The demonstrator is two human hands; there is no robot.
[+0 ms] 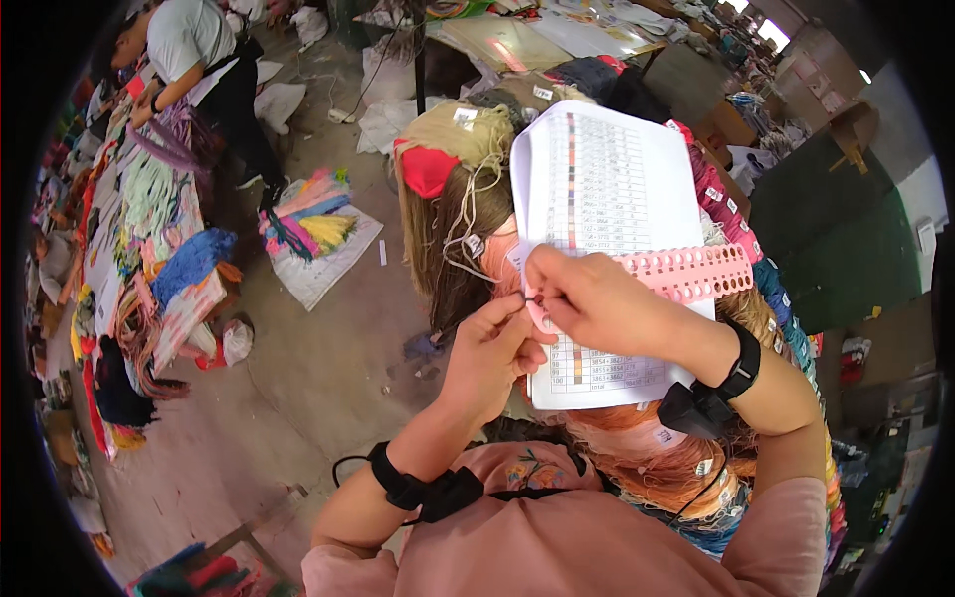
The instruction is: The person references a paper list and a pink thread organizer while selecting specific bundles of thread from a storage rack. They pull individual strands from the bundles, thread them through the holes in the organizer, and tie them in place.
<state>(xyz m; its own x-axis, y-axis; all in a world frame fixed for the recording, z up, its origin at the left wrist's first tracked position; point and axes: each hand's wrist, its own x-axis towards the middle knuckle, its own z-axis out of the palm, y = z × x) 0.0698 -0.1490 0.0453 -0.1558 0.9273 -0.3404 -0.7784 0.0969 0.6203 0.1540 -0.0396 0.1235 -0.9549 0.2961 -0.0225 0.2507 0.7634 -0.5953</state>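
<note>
A long pink thread-holder card [686, 273] with rows of round holes lies across a stack of printed sheets [617, 179]. My left hand [489, 348] is closed in a pinch at the card's left end. My right hand [607, 303] comes over the card from the right, its thumb and fingers pinched together at the same end. A small dark bit, perhaps a thread, shows between the fingertips of both hands. What exactly each fingertip grips there is partly hidden. The sheets carry a printed table with a column of colour swatches.
Under and around the sheets are tagged thread skeins, beige [448, 139], orange [637, 443] and dark red [721, 199]. A person [189, 60] bends over a long row of colourful skeins [149, 219] at the far left. More skeins [313, 214] lie on a white sack on the floor.
</note>
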